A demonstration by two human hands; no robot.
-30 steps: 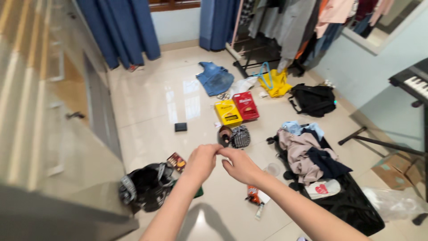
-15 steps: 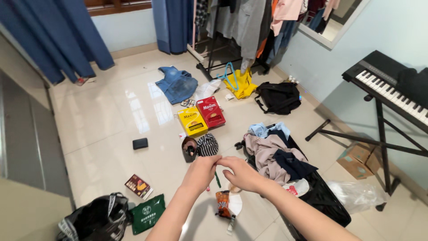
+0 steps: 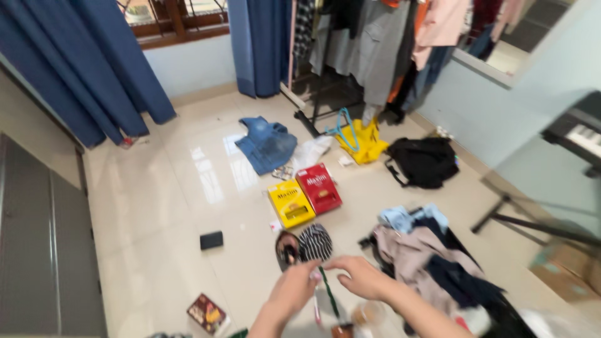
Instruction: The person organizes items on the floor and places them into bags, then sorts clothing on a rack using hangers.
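A yellow box [image 3: 291, 203] lies touching a red box [image 3: 318, 188]; a small dark brown packet [image 3: 208, 313] lies well below-left of them.

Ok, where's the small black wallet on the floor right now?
In the head view the black wallet lies flat on the tile floor, left of the striped pouch, below-left of the yellow box, and up-left of the left hand.

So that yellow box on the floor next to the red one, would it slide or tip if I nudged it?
The yellow box lies flat on its broad face, so tipping seems unlikely. The floor tiles look glossy and reflective, so it would probably slide easily. It touches the red box along one side, so a push from the left may shift both.
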